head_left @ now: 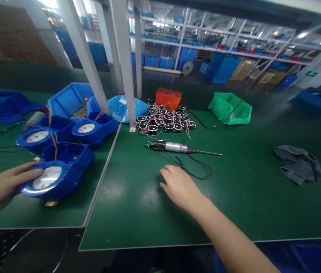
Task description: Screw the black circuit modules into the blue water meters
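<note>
My left hand (9,184) grips the rim of a blue water meter (72,172) with a white round dial, thumb on top and fingers at its side. Colored wires rise from its open housing, and a brass fitting shows underneath. Two similar blue meters (92,132) stand just behind it. Over the green mat, my right hand (179,185) is slightly curled with thumb and forefinger apart, and no object shows in it. Beyond that hand lies an electric screwdriver (174,147) with a long thin bit, its black cable (206,176) looping close to the fingers.
Several small black motor-like parts with wires (168,127) cluster before an orange-red box (168,98). A green bin (230,110) stands at the back right, a grey cloth (298,163) at the right. A blue bin (71,100) and metal posts (124,64) rise behind the meters.
</note>
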A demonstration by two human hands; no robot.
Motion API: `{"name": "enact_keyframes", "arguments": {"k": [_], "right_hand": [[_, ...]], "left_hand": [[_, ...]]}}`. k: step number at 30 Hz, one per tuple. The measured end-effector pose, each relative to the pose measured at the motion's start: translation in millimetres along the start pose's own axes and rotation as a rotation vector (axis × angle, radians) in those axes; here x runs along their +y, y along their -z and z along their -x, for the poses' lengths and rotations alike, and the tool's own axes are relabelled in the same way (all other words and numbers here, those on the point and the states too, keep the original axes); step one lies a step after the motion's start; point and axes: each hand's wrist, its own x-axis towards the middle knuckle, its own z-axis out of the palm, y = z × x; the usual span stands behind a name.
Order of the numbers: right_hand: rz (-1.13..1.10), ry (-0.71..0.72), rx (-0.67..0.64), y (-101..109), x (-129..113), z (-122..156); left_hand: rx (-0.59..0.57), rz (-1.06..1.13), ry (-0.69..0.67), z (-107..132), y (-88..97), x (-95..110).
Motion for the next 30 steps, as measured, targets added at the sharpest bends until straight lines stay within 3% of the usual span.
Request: {"name": "enact_keyframes", "arguments": {"k": [3, 7, 11, 15, 22, 26, 30], "right_hand": [[0.022, -0.141, -0.015, -36.7, 29.9, -5.0], [0.019, -0.261, 0.019, -53.3, 46.1, -1.0], [-0.013, -0.292, 0.016, -50.4, 53.9, -0.5], [-0.051, -0.238, -0.046, -43.7, 62.3, 6.9], [-0.061, -0.286, -0.21, -20.7, 66.5, 57.2], [-0.06, -0.344, -0.292, -21.8, 61.2, 71.3], [-0.074, -0.288, -0.255, -33.9, 53.8, 59.5]], "left_hand": [[-0.069, 0.22, 0.022, 8.4, -23.1, -5.4], [-0.203, 0.393, -0.105, 23.8, -49.8, -9.8], [-0.274, 0.462, -0.08, 53.0, -77.6, -17.1], [-0.277, 0.56, -0.09, 89.2, -119.5, -24.7], [-0.444, 0.631, -0.069, 131.9, -187.4, -33.3], [-0.572, 0.604, -0.091, 150.1, -214.5, -37.2], [-0.551, 0.517, -0.165, 158.7, -228.0, -40.8]]}}
